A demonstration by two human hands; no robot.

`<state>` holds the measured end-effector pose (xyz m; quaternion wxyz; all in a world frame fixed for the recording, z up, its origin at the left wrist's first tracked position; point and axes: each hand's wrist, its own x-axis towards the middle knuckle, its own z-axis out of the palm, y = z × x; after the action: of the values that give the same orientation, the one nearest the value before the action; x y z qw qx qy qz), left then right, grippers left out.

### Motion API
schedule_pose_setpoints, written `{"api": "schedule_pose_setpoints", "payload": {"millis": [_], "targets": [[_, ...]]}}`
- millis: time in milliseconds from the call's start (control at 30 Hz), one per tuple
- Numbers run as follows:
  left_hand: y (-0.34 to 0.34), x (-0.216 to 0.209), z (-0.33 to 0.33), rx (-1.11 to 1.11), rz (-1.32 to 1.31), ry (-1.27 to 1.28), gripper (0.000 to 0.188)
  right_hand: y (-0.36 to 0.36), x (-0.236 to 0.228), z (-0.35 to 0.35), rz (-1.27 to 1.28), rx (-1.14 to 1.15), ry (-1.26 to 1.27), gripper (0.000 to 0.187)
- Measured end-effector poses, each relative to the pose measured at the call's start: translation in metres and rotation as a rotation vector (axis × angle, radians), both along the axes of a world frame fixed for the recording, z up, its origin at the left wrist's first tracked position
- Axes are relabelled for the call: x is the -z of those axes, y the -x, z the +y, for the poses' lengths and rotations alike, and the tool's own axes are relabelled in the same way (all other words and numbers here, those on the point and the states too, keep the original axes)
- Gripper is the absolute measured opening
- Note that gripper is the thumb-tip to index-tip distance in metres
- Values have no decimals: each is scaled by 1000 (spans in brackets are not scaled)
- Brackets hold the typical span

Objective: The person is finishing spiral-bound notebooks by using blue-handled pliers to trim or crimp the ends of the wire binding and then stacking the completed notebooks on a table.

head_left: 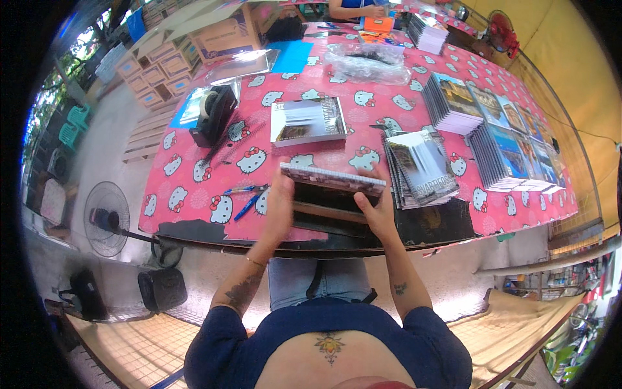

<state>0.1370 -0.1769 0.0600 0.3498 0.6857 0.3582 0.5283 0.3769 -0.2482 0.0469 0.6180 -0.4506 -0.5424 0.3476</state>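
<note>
Between my two hands a stack of booklets (334, 201) with dark photo covers stands tilted above the table's front edge, its page edges upward. My left hand (280, 204) presses against its left end, a little blurred. My right hand (378, 211) grips the right end, thumb on the near cover and fingers behind. Just beyond lies a neat stack of booklets (308, 121) with a waterfall cover. To the right is a looser, fanned pile of similar booklets (422, 168). Two pens (247, 200) lie left of my left hand.
A black tape dispenser (214, 115) stands at the left. Several booklet stacks (512, 155) fill the right side. Clear plastic wrap (366, 63) and a cardboard box (223, 35) are at the back. Across the table sits another person (355, 9). A fan (107, 219) stands left of the table.
</note>
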Motion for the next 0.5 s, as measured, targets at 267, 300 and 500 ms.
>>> {"api": "schedule_pose_setpoints", "payload": {"millis": [267, 300, 500], "targets": [[144, 64, 164, -597, 973, -277, 29, -8, -6, 9, 78, -46, 36, 69], [142, 62, 167, -579, 971, -291, 27, -14, -15, 7, -96, 57, -47, 72], [113, 21, 150, -627, 806, -398, 27, 44, -102, -2, -896, 255, -410, 40]]}}
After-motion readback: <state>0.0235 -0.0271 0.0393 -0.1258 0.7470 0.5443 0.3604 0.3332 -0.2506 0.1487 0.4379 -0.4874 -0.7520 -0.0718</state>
